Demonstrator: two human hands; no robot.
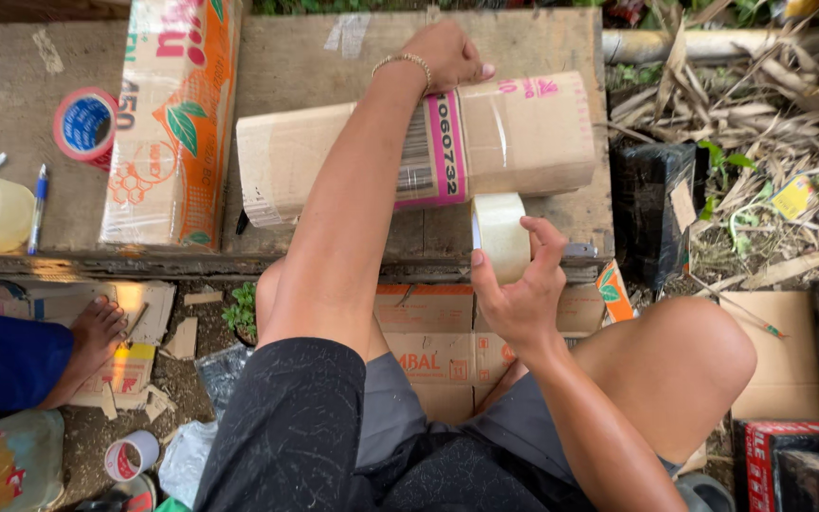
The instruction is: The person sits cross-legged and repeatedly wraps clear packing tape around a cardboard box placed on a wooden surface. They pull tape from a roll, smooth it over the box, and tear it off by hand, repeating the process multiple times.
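1. Head view: the cardboard parcel [409, 152] lies on the wooden counter [315, 57].
2. The left hand [443, 52] presses flat on the parcel's far edge, fingers together.
3. The right hand [521, 289] pinches a clear tape roll [500, 235] at the parcel's near edge.
4. A printed box [174, 118] lies left of the parcel.

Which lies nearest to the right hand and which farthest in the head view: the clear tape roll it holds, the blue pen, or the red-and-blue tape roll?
From the right hand:
1. Clear tape roll, gripped in that hand at the bench's front edge.
2. Red-and-blue tape roll, far left on the bench, towards the back.
3. Blue pen, farther left still, near the front edge.
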